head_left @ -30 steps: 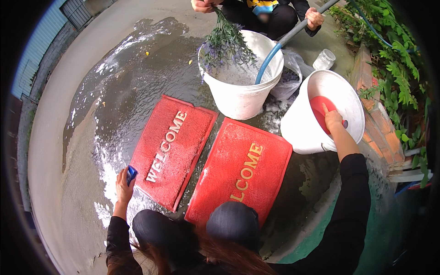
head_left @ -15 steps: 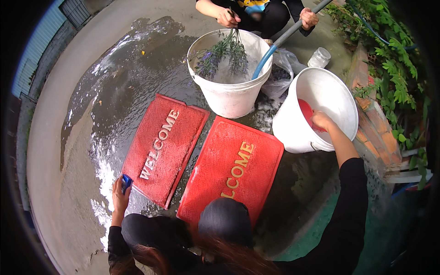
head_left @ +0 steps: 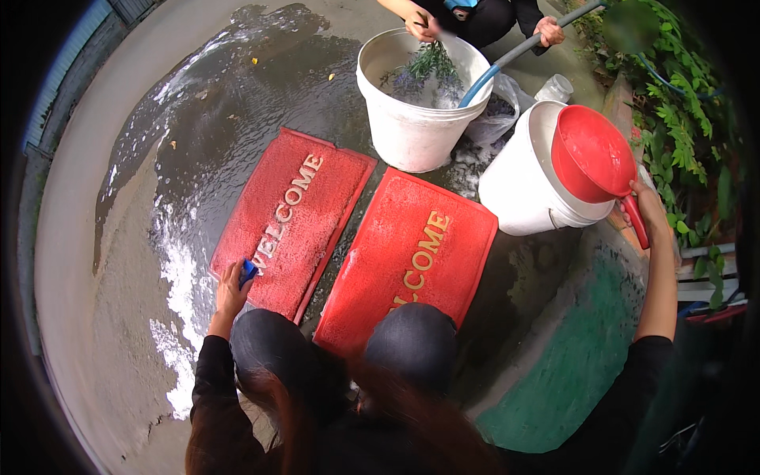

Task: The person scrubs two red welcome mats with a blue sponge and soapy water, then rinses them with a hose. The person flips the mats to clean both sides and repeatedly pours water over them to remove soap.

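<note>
In my left hand (head_left: 231,291) is a small blue scrub brush (head_left: 248,271), at the lower left edge of a red doormat (head_left: 273,237) with raised pale lettering. A second red doormat (head_left: 443,261) with gold lettering lies to its right, its lower end hidden by my knees. My right hand (head_left: 647,207) grips the handle of a red plastic dipper (head_left: 594,154). The dipper's bowl is tilted over the rim of the right white bucket (head_left: 514,186) and covers much of its mouth.
Another person's hand (head_left: 422,25) holds bunched purple-flowered stems (head_left: 431,67) in the other white bucket (head_left: 416,134); their other hand (head_left: 549,32) grips a grey-blue pipe (head_left: 514,54). A plastic bag (head_left: 492,123) and clear jar (head_left: 556,89) stand nearby. Wet, foamy concrete (head_left: 174,245) spreads left; plants (head_left: 681,119) edge the right.
My right hand has lifted the dipper out of the right bucket to its rim. My left hand has moved the brush from beside the left mat onto its edge. The stems shift within their bucket.
</note>
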The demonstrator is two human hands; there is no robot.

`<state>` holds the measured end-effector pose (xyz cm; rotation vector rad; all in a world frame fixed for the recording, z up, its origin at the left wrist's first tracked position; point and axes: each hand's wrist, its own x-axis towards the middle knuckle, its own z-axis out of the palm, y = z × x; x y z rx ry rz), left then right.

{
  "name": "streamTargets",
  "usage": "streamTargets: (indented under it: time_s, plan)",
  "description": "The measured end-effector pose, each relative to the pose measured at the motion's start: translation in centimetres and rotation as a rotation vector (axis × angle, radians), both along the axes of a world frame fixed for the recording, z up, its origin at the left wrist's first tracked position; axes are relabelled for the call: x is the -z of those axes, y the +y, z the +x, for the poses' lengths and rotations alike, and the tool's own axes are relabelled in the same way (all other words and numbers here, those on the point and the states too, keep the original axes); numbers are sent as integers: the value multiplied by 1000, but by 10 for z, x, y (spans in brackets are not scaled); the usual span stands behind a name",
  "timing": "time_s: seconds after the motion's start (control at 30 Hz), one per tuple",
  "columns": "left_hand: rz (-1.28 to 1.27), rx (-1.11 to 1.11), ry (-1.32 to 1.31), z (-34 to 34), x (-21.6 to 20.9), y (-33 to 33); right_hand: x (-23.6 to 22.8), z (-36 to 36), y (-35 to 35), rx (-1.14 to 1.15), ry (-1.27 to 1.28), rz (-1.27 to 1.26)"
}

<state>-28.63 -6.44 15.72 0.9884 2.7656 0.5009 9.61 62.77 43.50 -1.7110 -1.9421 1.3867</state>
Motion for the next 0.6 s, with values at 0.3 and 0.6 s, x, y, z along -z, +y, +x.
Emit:
streamTargets:
  time_s: [0.3, 0.6]
  plan:
    - [120, -89, -74, -22, 49, -50, -51, -42, -142, -151, -46, 31]
    - [224, -258, -102, -13, 70, -107, 122, -158, -221, -427, -248, -261]
